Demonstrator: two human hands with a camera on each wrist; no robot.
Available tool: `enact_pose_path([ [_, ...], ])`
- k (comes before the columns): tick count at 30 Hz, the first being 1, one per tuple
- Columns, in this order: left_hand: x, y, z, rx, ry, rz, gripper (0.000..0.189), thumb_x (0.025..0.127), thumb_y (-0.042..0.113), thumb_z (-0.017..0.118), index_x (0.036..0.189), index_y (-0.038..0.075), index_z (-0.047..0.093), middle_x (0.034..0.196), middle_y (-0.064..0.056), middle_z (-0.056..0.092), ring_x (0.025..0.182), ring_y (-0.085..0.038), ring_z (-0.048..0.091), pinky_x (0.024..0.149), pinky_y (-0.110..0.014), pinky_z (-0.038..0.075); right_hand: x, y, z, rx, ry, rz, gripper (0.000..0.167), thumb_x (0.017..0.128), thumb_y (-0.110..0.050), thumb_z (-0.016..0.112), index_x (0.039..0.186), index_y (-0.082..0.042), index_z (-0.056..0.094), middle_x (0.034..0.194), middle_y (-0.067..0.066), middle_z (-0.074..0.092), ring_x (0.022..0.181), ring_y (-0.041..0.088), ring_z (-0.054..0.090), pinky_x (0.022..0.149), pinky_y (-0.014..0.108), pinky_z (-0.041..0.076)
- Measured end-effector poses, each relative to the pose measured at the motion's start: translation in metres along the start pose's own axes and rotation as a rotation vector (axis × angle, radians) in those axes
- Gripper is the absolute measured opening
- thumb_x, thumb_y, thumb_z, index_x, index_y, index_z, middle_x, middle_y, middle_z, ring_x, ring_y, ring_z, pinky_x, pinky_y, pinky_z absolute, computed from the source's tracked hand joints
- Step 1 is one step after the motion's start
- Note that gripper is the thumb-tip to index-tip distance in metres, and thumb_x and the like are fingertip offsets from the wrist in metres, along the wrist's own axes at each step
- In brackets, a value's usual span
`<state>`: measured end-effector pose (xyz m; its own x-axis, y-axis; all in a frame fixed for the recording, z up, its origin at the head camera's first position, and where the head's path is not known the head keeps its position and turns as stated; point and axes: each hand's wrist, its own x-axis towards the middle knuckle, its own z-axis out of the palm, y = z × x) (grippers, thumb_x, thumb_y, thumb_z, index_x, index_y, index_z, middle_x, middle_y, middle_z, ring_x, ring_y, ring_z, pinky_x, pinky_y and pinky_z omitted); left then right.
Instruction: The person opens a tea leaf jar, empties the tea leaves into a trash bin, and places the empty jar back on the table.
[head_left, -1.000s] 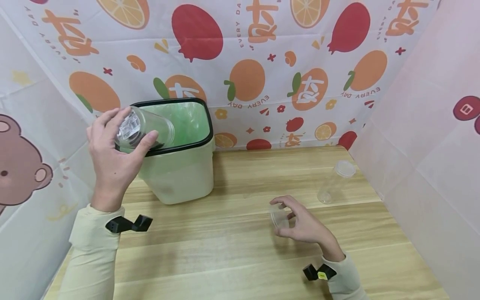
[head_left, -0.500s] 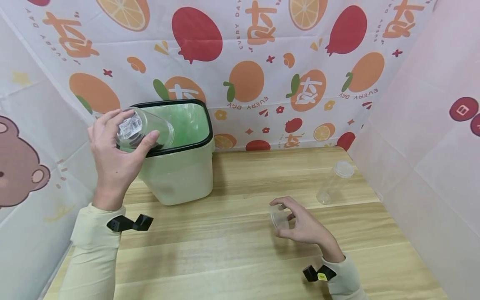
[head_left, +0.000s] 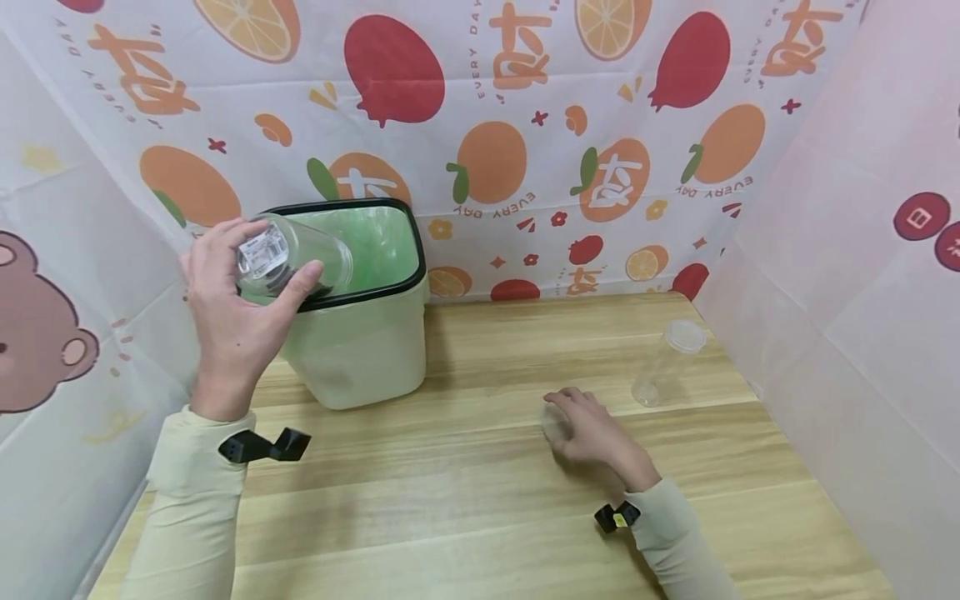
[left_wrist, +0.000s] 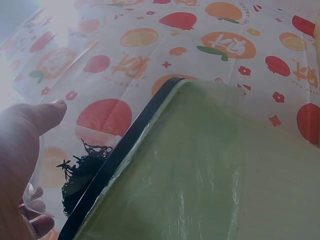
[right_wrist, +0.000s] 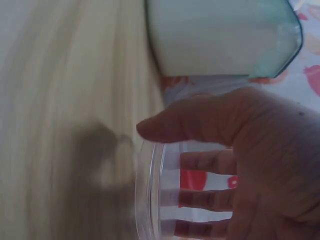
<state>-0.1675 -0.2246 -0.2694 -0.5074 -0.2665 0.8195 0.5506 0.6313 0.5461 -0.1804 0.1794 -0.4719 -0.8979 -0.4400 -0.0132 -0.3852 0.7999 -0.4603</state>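
Observation:
My left hand (head_left: 234,321) grips a clear plastic jar (head_left: 318,250), tipped on its side with its mouth toward the inside of the pale green bin (head_left: 367,354). A printed label shows on the jar's base. Dark, stringy shreds (left_wrist: 82,175) lie inside the jar, seen in the left wrist view. My right hand (head_left: 600,437) holds a round clear lid (right_wrist: 149,195) by its edge, on edge above the table; the right wrist view shows thumb and fingers around it. The bin has a black rim and a green liner bag (head_left: 386,250).
A tall clear tube (head_left: 663,371) with a clear cap stands at the table's right side. The wood-grain table (head_left: 450,500) is bordered by a fruit-print cloth (head_left: 555,100) behind and pale cloth walls at both sides.
My right hand has turned slightly with the lid, and its wrist has moved a little left and up. The left hand and jar have shifted slightly right, still tipped over the bin.

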Motion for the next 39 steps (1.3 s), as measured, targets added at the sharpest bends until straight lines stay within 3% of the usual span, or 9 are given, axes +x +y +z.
enact_pose_path([
  [7, 0.0, -0.006, 0.0, 0.005, -0.004, -0.001, 0.059, 0.074, 0.023, 0.087, 0.125, 0.001, 0.067, 0.129, -0.004, 0.064, 0.123, 0.004, 0.044, 0.109, -0.027, 0.024, 0.014, 0.016, 0.006, -0.029, -0.042, 0.088, 0.072, 0.081, -0.016, 0.077, 0.147, -0.008, 0.05, 0.145, 0.023, 0.052, 0.129, 0.044, 0.049, 0.106, 0.064, 0.043],
  [13, 0.001, -0.021, -0.001, 0.02, -0.004, -0.006, 0.059, 0.073, 0.026, 0.088, 0.125, 0.006, 0.069, 0.13, 0.003, 0.063, 0.126, 0.002, 0.044, 0.11, -0.028, 0.024, 0.021, 0.018, 0.0, -0.031, -0.051, 0.076, 0.073, 0.084, -0.02, 0.077, 0.149, -0.006, 0.046, 0.153, 0.029, 0.043, 0.139, 0.05, 0.041, 0.111, 0.071, 0.036],
  [18, 0.001, -0.029, -0.002, 0.033, -0.009, -0.007, 0.06, 0.073, 0.029, 0.089, 0.126, 0.01, 0.069, 0.132, 0.006, 0.063, 0.127, 0.002, 0.044, 0.111, -0.029, 0.024, 0.032, 0.003, -0.024, -0.016, 0.035, -0.01, 0.071, 0.09, -0.023, 0.074, 0.151, -0.002, 0.043, 0.154, 0.032, 0.04, 0.143, 0.051, 0.036, 0.113, 0.071, 0.034],
  [23, 0.002, -0.031, -0.002, 0.031, -0.008, -0.011, 0.059, 0.072, 0.03, 0.089, 0.125, 0.012, 0.07, 0.131, 0.014, 0.06, 0.127, 0.001, 0.044, 0.11, -0.03, 0.025, 0.053, -0.023, -0.052, 0.009, 0.175, -0.122, 0.068, 0.089, -0.02, 0.074, 0.148, -0.003, 0.046, 0.151, 0.028, 0.045, 0.142, 0.046, 0.04, 0.113, 0.066, 0.036],
  [31, 0.003, -0.034, -0.001, 0.029, -0.017, -0.001, 0.06, 0.071, 0.029, 0.089, 0.125, 0.01, 0.069, 0.133, -0.008, 0.064, 0.129, -0.008, 0.047, 0.114, -0.032, 0.025, 0.086, -0.088, -0.09, 0.046, 0.344, -0.305, 0.074, 0.091, -0.028, 0.075, 0.152, -0.008, 0.04, 0.154, 0.014, 0.046, 0.145, 0.032, 0.042, 0.12, 0.055, 0.034],
  [35, 0.003, -0.037, -0.002, 0.034, -0.005, -0.024, 0.06, 0.071, 0.028, 0.089, 0.124, 0.009, 0.069, 0.133, -0.01, 0.063, 0.128, -0.002, 0.044, 0.113, -0.032, 0.026, 0.107, -0.132, -0.103, 0.136, 0.421, -0.454, 0.072, 0.091, -0.028, 0.075, 0.151, -0.005, 0.042, 0.153, 0.014, 0.049, 0.145, 0.028, 0.043, 0.122, 0.049, 0.034],
  [39, 0.002, -0.038, -0.001, 0.042, -0.013, -0.06, 0.059, 0.071, 0.027, 0.089, 0.123, 0.009, 0.069, 0.134, -0.009, 0.062, 0.128, 0.001, 0.042, 0.111, -0.031, 0.026, 0.127, -0.169, -0.105, 0.193, 0.431, -0.548, 0.071, 0.091, -0.028, 0.076, 0.149, -0.004, 0.044, 0.152, 0.013, 0.05, 0.143, 0.024, 0.044, 0.122, 0.042, 0.036],
])
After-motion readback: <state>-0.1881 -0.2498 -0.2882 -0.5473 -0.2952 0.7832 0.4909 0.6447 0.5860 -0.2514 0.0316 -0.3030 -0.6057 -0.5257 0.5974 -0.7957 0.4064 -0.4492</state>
